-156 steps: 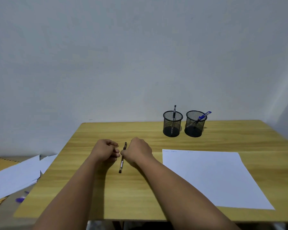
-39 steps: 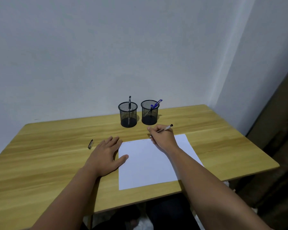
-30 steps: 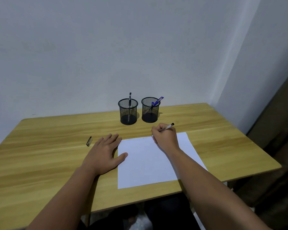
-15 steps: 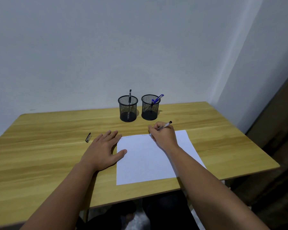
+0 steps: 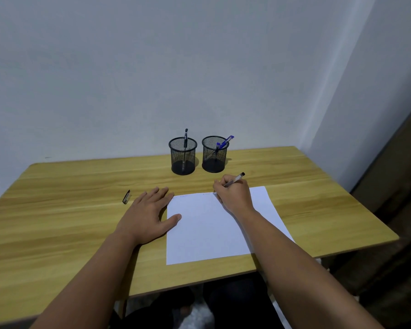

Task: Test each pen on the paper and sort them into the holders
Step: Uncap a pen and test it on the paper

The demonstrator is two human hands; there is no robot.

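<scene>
A white paper sheet (image 5: 211,231) lies on the wooden table (image 5: 57,224). My right hand (image 5: 234,195) grips a clear pen (image 5: 235,179) in writing pose, its tip at the sheet's top edge beside faint scribbles. My left hand (image 5: 147,214) lies flat on the table, thumb on the sheet's left edge. The pen's black cap (image 5: 126,197) lies left of that hand. At the back stand two black mesh holders: the left holder (image 5: 183,156) has a black pen (image 5: 185,137), the right holder (image 5: 214,154) a blue pen (image 5: 225,141).
The table reaches a white wall behind the holders. The right table edge drops off near a dark door or panel (image 5: 401,186). My knees show under the front edge.
Five seconds ago both hands were pulling the cap off the pen at the table's left. Since a second ago the right hand has shifted slightly along the sheet's top edge; the left hand stays flat.
</scene>
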